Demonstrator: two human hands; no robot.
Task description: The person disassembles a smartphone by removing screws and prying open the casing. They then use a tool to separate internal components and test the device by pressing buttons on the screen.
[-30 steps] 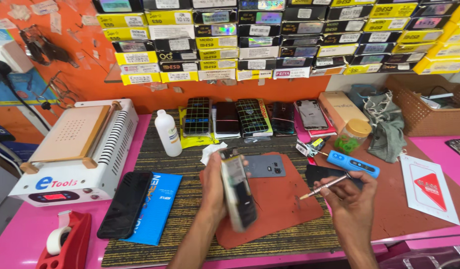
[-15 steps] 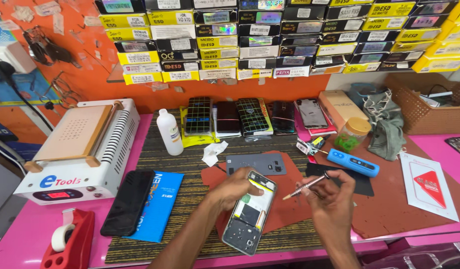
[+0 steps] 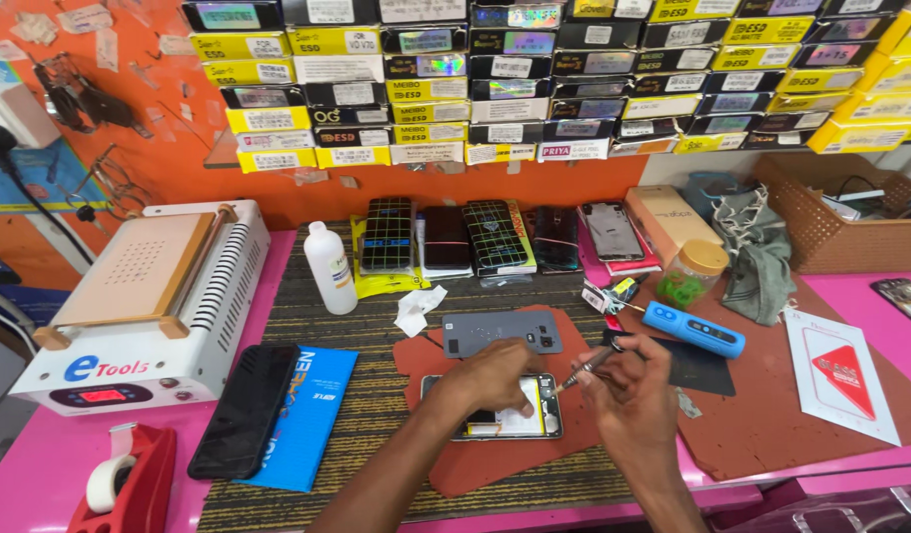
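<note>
An opened phone (image 3: 520, 419) lies flat on a rust-red mat (image 3: 495, 464), its insides facing up. My left hand (image 3: 485, 380) rests on top of it and presses it down. My right hand (image 3: 628, 390) holds a thin screwdriver (image 3: 586, 369) whose tip points at the phone's upper right corner. Just behind the phone on the mat lies a grey back cover (image 3: 502, 333).
A blue tube-shaped tool (image 3: 692, 330) and a small jar (image 3: 694, 271) sit to the right. A white bottle (image 3: 330, 266), a row of phones (image 3: 495, 237), a heating machine (image 3: 140, 296), a black screen (image 3: 243, 410) and a tape dispenser (image 3: 120, 484) stand around.
My left hand turned the phone from upright to flat and laid it on the mat. My right hand brought the screwdriver to its upper right corner.
</note>
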